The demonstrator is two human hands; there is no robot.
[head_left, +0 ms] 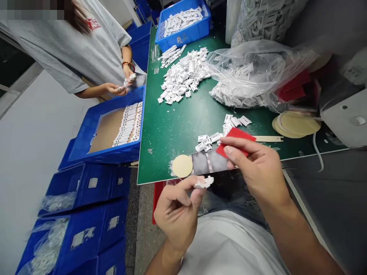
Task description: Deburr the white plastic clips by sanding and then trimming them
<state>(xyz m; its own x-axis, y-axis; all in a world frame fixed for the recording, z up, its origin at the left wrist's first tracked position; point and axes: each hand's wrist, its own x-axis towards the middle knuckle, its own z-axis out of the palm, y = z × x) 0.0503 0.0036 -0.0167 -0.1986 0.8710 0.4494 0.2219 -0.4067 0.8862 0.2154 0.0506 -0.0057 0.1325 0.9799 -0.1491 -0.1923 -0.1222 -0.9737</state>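
My left hand [179, 212] pinches a small white plastic part [204, 183] between thumb and fingers, just off the table's front edge. A flat red square sheet [237, 140] is gripped by my right hand [255, 164], thumb on top; its material I cannot make out for certain. Under that hand, grey abrasive-looking strips [200, 163] lie along the edge, partly hidden. Beside them sits a round yellow disc [182, 166]. Several loose white parts [207, 142] lie just behind the strips.
A large heap of white parts [185, 76] covers the green table [163, 133] farther back, near a blue bin [183, 38]. A clear plastic bag [246, 76] of parts and yellow discs [295, 124] stand right. At left, a co-worker's hands [123, 86] hold white parts above a blue crate [82, 145].
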